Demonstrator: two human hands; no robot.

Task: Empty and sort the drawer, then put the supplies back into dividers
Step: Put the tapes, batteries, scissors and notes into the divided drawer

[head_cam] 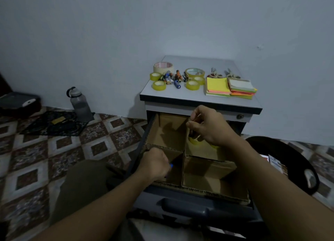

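In the open drawer, both my hands were down among the cardboard dividers.

The drawer [188,207] stood pulled out below the counter [180,95], and the dividers [207,164] split it into four compartments. My right hand [207,126] hung over the far right compartment, fingertips pinching a small dark item [192,134] that I could not identify, just above a yellow tape roll [194,141] lying in that compartment. My left hand [155,164] reached into the near left compartment, fingers curled round a blue-tipped item [171,165], mostly hidden. On the counter lay more tape rolls [159,85], a heap of batteries [171,78], scissors [216,74] and two stacks of sticky notes [217,86]. A grey water bottle [80,103] stood on the tiled floor [72,146] by the wall, well to the left.
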